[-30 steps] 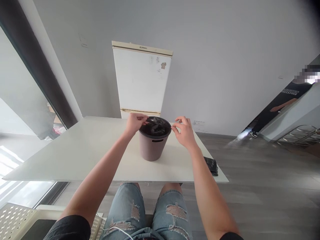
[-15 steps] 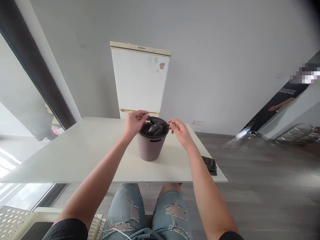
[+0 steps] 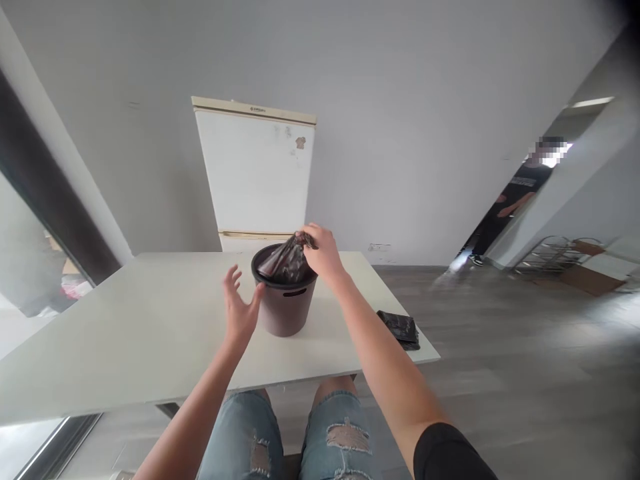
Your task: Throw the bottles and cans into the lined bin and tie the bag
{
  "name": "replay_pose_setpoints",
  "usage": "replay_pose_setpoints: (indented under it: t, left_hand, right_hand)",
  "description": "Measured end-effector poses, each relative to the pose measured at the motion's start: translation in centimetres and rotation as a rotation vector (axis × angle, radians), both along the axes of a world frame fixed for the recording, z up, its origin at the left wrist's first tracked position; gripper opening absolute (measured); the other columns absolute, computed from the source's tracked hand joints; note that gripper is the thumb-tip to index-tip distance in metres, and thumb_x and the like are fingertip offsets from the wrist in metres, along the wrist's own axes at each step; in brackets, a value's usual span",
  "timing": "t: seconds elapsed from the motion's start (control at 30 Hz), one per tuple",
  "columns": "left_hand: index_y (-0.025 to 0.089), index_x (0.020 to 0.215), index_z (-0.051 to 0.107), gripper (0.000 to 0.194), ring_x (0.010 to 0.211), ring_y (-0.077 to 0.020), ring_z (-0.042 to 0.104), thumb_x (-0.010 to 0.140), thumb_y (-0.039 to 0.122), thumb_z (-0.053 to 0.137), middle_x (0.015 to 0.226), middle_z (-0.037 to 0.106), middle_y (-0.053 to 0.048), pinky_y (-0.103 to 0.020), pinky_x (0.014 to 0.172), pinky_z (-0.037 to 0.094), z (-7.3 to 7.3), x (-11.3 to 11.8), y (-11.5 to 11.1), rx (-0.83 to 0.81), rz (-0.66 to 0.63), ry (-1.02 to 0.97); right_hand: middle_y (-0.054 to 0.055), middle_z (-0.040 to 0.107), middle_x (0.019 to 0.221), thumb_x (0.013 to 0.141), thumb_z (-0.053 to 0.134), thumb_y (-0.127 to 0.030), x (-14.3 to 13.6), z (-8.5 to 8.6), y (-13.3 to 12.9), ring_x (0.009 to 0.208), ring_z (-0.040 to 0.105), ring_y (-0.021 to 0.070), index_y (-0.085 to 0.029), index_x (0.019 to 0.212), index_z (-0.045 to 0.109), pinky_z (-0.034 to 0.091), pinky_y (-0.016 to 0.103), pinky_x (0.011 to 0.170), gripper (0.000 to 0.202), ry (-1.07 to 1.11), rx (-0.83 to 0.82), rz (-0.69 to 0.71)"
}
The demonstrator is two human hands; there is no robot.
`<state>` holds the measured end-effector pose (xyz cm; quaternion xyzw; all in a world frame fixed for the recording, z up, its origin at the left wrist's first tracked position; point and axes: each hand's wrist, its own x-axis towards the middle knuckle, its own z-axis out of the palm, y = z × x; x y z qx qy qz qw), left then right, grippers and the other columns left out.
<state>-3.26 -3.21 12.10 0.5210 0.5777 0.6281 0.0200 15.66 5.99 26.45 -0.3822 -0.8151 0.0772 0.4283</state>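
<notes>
Backed by a plain grey wall point(image 3: 425, 133), furnished with a white, cream-trimmed refrigerator point(image 3: 255, 170) and a smooth off-white table point(image 3: 165, 320), floored in grey wood-look planks point(image 3: 490, 347), brightened by pale glare point(image 3: 620, 310) at right.

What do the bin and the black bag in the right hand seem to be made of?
Bin: probably rigid plastic with a matte finish, given its smooth, evenly coloured wall.
Black bag: likely thin, glossy plastic film, judging by its creases and pale highlights below the right hand.

Daylight brightened the lower left, glare whitened the floor point(image 3: 500, 347) at right, and the edges looked stretched and soft.
</notes>
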Motion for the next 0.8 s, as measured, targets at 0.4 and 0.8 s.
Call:
replay_pose_setpoints:
  t: [0.4, 0.8]
  left_hand:
    - [0.019, 0.151, 0.04, 0.088, 0.145, -0.0402, 0.054, 0.084, 0.071, 0.062, 0.154, 0.056, -0.022, -0.056, 0.114, 0.048, -13.7, -4.1, 1.4, -0.591, -0.224, 0.257]
    - [0.018, 0.146, 0.048, 0.082, 0.137, -0.044, 0.06, 0.083, 0.07, 0.055, 0.142, 0.067, -0.02, -0.056, 0.108, 0.052, -13.7, -3.7, 1.9, -0.584, -0.172, 0.439]
  right_hand:
    - [0.004, 0.062, 0.091, 0.099, 0.047, -0.054, 15.0, -4.5, 4.2, 0.088, 0.061, 0.0195, -0.022, 0.095, 0.054, 0.055, 0.031, 0.078, 0.033, 1.155, 0.113, -0.444]
    - [0.005, 0.073, 0.091, 0.096, 0.062, -0.039, 18.2, -18.3, 8.0, 0.09, 0.071, 0.0184, -0.021, 0.098, 0.057, 0.063, 0.029, 0.08, 0.019, 1.531, -0.504, -0.449]
